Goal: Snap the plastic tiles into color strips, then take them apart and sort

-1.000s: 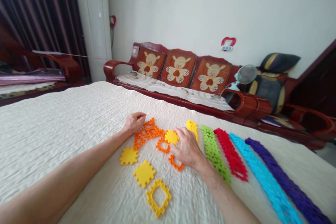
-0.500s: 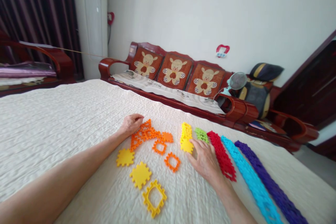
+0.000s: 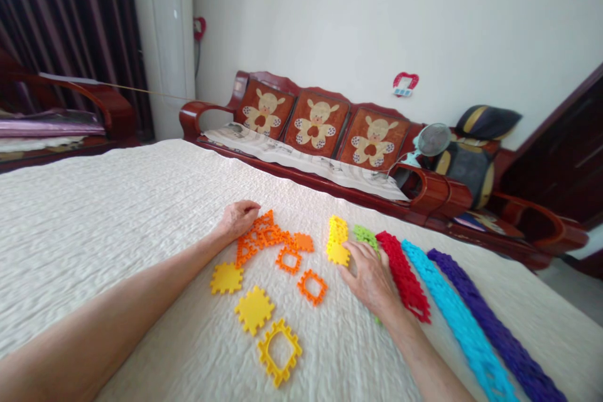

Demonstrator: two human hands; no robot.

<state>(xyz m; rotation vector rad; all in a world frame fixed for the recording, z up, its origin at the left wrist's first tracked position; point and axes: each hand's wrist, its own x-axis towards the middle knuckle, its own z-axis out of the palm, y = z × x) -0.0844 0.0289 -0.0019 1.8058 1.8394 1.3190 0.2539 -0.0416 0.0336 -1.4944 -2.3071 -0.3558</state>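
My left hand [image 3: 239, 218] rests loosely curled on the quilt, next to a cluster of orange interlocking pieces [image 3: 258, 236]. Its fingertips are partly hidden, and I see nothing in it. The thumb and forefinger of my right hand [image 3: 370, 273] are at the near end of a short yellow row [image 3: 338, 229], gripping the edge of a solid yellow tile [image 3: 338, 254]. A green strip [image 3: 365, 235] lies partly hidden under that hand. Two orange frames [image 3: 288, 260] and a solid orange tile [image 3: 304, 242] lie between my hands.
Loose yellow tiles [image 3: 255, 310] and a yellow frame [image 3: 279, 352] lie nearer me on the white quilt [image 3: 117, 213]. Red [image 3: 402, 276], light-blue [image 3: 456, 314] and purple [image 3: 490, 320] strips run along the right. Beyond stands a wooden sofa [image 3: 301, 169] with a small fan [image 3: 433, 139].
The camera view has shifted slightly. My right hand stays at the yellow row's near tile, its fingers barely moved. My left hand keeps its place by the orange pieces.
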